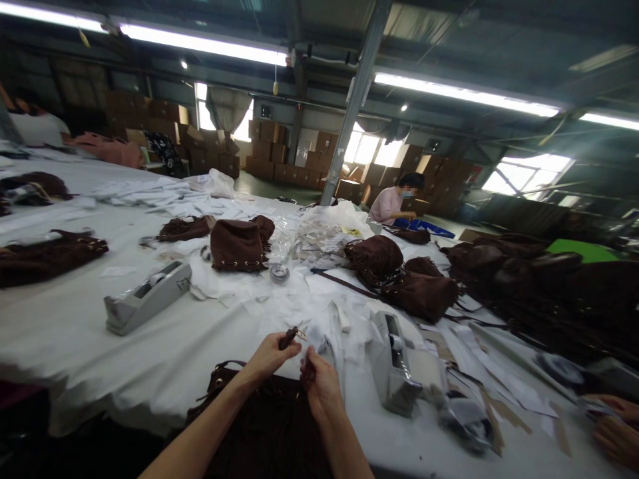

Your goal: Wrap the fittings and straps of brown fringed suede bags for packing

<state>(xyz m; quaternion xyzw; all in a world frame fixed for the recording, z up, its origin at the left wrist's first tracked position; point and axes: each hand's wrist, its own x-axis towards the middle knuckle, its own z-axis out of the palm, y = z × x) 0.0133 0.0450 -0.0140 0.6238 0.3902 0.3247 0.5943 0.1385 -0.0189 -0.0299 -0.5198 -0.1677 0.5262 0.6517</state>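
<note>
My left hand (273, 354) is closed on a dark brown strap (288, 338) with gold-coloured metal hardware (301, 334) at its end. Close beside it, my right hand (320, 384) has its fingers curled and pinched together; a whitish, filmy piece (319, 338) shows at the fingertips, too blurred to name. Below both hands, at the table's near edge, lies a dark brown bag (264, 429) with gold eyelets along its top. My forearms cover part of it.
Grey tape dispensers stand left (144, 299) and right (394, 372) on the white-covered table (174, 359). Beyond are brown bags (237, 245), a tape roll (279, 273) and heaped paper (319, 246). Another person's hand (616, 429) is at far right; a seated person (387, 205) works behind.
</note>
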